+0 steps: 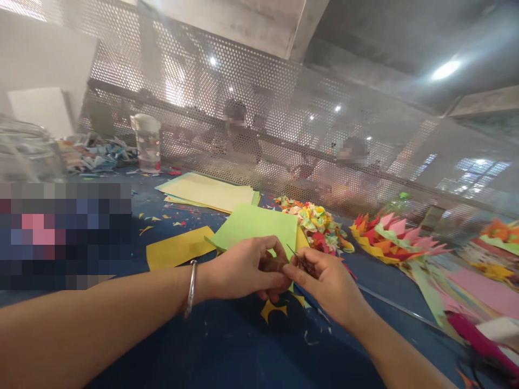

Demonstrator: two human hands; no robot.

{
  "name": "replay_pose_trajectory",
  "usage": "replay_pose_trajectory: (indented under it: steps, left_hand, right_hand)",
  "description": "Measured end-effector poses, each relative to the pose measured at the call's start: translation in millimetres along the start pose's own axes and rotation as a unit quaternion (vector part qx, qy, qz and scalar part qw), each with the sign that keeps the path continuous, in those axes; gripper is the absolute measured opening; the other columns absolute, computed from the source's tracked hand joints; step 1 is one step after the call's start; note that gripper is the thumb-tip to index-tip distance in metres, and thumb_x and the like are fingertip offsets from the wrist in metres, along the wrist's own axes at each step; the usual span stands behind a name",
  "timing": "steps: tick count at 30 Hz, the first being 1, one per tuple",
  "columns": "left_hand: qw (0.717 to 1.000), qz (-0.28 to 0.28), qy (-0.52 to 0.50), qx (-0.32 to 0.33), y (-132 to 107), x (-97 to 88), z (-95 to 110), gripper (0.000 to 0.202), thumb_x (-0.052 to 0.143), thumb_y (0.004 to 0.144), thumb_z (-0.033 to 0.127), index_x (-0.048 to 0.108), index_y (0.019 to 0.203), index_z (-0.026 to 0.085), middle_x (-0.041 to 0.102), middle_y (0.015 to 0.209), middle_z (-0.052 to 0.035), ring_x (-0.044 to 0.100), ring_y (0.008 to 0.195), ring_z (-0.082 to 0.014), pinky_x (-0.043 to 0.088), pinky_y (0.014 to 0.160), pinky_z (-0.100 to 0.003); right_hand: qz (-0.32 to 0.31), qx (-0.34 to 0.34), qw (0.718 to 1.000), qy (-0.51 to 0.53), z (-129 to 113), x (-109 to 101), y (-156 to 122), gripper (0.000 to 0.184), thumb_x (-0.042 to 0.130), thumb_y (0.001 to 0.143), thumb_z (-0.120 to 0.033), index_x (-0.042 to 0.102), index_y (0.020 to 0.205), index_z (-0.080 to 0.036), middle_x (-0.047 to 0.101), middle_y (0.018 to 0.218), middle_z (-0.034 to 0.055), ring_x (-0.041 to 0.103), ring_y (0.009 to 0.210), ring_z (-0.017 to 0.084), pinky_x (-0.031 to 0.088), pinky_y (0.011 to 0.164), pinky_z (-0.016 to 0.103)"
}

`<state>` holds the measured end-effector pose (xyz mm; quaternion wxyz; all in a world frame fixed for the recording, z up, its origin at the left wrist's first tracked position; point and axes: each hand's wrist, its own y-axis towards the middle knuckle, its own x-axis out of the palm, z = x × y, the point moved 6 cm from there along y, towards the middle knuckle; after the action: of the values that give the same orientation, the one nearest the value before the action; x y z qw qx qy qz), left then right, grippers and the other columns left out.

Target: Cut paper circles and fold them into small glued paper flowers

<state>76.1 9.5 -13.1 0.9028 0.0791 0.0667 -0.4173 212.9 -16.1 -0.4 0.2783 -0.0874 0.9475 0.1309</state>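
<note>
My left hand [251,270], with a silver bangle at its wrist, has its fingers curled in and pressed together. What they pinch is hidden. My right hand [324,278] meets it at the fingertips and is closed on a thin, dark pointed tool [291,250]; most of it is covered by the fingers. Just beyond both hands lies a light green paper sheet [255,224]. A yellow paper strip [178,247] is to the left of it. Below the hands, a yellow paper offcut [272,310] with curved edges rests on the dark blue tabletop [194,346].
Stacked pale paper [206,190], a heap of small paper pieces [318,221] and folded paper flowers [395,235] lie farther back. A clear cup [146,143] and a glass jar [28,151] stand left. A perforated screen [182,108] borders the table, with people behind it.
</note>
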Motion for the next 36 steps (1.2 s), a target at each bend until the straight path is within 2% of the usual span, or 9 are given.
replay_pose_trajectory:
  steps: [3,8,12,17,20,27,31,33,36]
  left_hand:
    - [1.000,-0.011,-0.021,0.004,0,-1.1,1,0.025,0.066,0.081,0.033,0.050,0.093,0.019,0.066,0.072,0.0000,0.069,0.066,-0.0156,0.053,0.059,-0.025]
    - [0.997,-0.023,-0.073,-0.007,1,-8.0,3,0.030,0.057,0.088,0.047,0.054,0.089,0.017,0.070,0.072,-0.0032,0.070,0.061,-0.0162,0.051,0.053,-0.024]
    - [0.994,-0.033,-0.099,-0.014,-1,-10.5,5,0.032,0.054,0.090,0.048,0.055,0.084,0.017,0.071,0.075,-0.0037,0.071,0.063,-0.0166,0.048,0.051,-0.022]
    - [0.996,-0.015,-0.082,-0.011,0,-14.6,5,0.030,0.059,0.089,0.046,0.053,0.082,0.018,0.069,0.067,0.0003,0.068,0.056,-0.0129,0.046,0.050,-0.019]
    - [0.998,0.004,-0.067,-0.006,1,-17.0,7,0.031,0.060,0.088,0.047,0.054,0.081,0.017,0.069,0.063,0.0012,0.066,0.052,-0.0109,0.045,0.049,-0.019]
    - [0.997,0.021,-0.069,-0.002,2,-18.4,7,0.033,0.058,0.087,0.050,0.053,0.079,0.018,0.071,0.068,-0.0010,0.065,0.052,-0.0110,0.046,0.049,-0.020]
    - [0.997,0.071,0.001,0.006,1,-27.3,8,0.030,0.055,0.087,0.047,0.052,0.076,0.019,0.064,0.060,0.0028,0.064,0.050,-0.0119,0.045,0.046,-0.021]
    - [0.992,0.096,0.085,0.003,-2,-31.7,10,0.027,0.053,0.086,0.043,0.055,0.074,0.019,0.063,0.061,0.0028,0.064,0.050,-0.0121,0.044,0.045,-0.020]
    - [0.970,0.105,0.220,-0.006,-5,-35.8,12,0.022,0.052,0.084,0.033,0.058,0.069,0.019,0.061,0.060,0.0026,0.064,0.050,-0.0125,0.039,0.043,-0.019]
  right_hand:
    - [0.005,-0.008,1.000,0.006,1,0,0,0.029,0.063,0.090,-0.044,0.056,0.077,-0.019,0.044,0.065,-0.0050,0.039,0.061,0.013,0.033,0.057,0.026]
    - [0.013,-0.014,0.999,0.037,-3,-2,0,0.025,0.065,0.088,-0.041,0.058,0.078,-0.019,0.051,0.068,-0.0037,0.045,0.064,0.014,0.038,0.061,0.026]
    - [0.018,-0.017,0.998,0.052,-5,-3,0,0.023,0.066,0.088,-0.038,0.058,0.077,-0.019,0.052,0.070,-0.0034,0.047,0.066,0.014,0.039,0.062,0.026]
    - [0.012,-0.016,0.998,0.059,-6,-2,0,0.026,0.060,0.091,-0.042,0.060,0.080,-0.018,0.055,0.072,-0.0015,0.049,0.069,0.015,0.041,0.065,0.027]
    - [0.014,-0.008,0.998,0.057,-6,-1,0,0.027,0.062,0.090,-0.043,0.060,0.080,-0.018,0.053,0.071,-0.0024,0.047,0.065,0.014,0.039,0.061,0.025]
    - [0.010,0.024,0.999,0.046,-1,-1,0,0.031,0.059,0.092,-0.047,0.057,0.080,-0.018,0.045,0.064,-0.0053,0.037,0.055,0.011,0.030,0.049,0.023]
    - [0.005,0.030,0.999,0.040,0,-1,0,0.032,0.058,0.092,-0.047,0.057,0.079,-0.018,0.042,0.060,-0.0066,0.036,0.053,0.011,0.028,0.049,0.023]
    - [-0.014,0.025,0.999,0.032,0,1,0,0.033,0.057,0.093,-0.047,0.059,0.078,-0.017,0.045,0.061,-0.0057,0.036,0.054,0.011,0.029,0.050,0.024]
    - [-0.044,0.014,0.999,0.021,-2,4,-1,0.032,0.055,0.094,-0.045,0.062,0.081,-0.017,0.052,0.067,-0.0031,0.040,0.057,0.011,0.031,0.054,0.024]
